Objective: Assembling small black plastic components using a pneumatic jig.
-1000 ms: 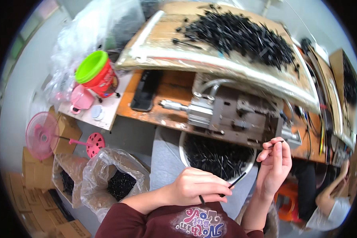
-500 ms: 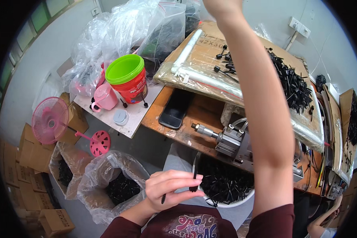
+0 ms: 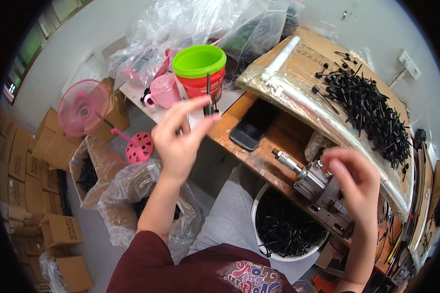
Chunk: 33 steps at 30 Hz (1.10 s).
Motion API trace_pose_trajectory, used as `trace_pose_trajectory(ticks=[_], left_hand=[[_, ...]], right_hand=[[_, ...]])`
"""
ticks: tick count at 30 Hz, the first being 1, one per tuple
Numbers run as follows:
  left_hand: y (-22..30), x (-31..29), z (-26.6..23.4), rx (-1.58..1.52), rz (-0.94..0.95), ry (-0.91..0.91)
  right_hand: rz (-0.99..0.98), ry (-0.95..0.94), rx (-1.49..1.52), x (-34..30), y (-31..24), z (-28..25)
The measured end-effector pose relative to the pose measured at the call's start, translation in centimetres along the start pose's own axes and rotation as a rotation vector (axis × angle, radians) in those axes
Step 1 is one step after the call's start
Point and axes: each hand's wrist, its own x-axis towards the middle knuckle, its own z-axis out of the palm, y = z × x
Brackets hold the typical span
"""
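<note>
My left hand [image 3: 178,139] is raised in front of the red bucket, with thumb and index finger pinching a black plastic part with a thin stem [image 3: 209,90] that points up. Beside the metal clamping device [image 3: 310,183] on the wooden bench is my right hand [image 3: 357,178], slightly blurred, fingers bent and thumb apart; no part shows in it. A pile of similar black parts [image 3: 371,112] lies on the plastic-wrapped cardboard board [image 3: 278,80]. Below the bench, a white tub [image 3: 255,215] by my legs holds many more.
A black phone [image 3: 253,126] lies on the wooden bench [image 3: 227,117]. Left of it are a red bucket with a green rim [image 3: 200,61] and a pink cup [image 3: 165,91]. A pink fan [image 3: 85,107], lined bags of black parts [image 3: 127,205] and cardboard boxes [image 3: 61,229] stand at the left.
My left hand has risen with the black part, up toward the bucket. My right hand has come down from high over the board to the clamping device. The view has shifted.
</note>
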Motion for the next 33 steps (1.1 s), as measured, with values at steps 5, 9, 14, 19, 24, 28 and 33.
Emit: trace_pose_trajectory(ticks=[5, 9, 14, 19, 24, 28, 33], left_hand=[[-4.0, 0.4, 0.9, 0.27, 0.086, -0.15], [-7.4, -2.8, 1.4, 0.62, 0.031, -0.294], [-11.5, -3.4, 2.4, 0.715, 0.018, -0.328], [-12.1, -2.4, 2.6, 0.729, 0.037, -0.32], [-5.0, -1.5, 2.1, 0.315, -0.213, -0.291], [2.1, -5.5, 2.4, -0.415, -0.441, -0.586], [9.8, -10.4, 7.9, -1.079, -0.74, -1.043]], right_hand=[[0.09, -0.049, -0.055, -6.9, 1.0, -0.2], [0.285, 0.014, 0.181, -11.1, 3.6, 0.9], [0.37, 0.065, 0.305, -13.8, 4.2, 2.1], [0.391, 0.128, 0.406, -15.3, 4.4, 3.1], [0.375, 0.184, 0.371, -15.7, 4.2, 2.6], [0.143, 0.311, 0.044, -14.4, 4.7, 1.8], [-0.329, 0.178, -0.25, -12.6, 2.6, 3.7]])
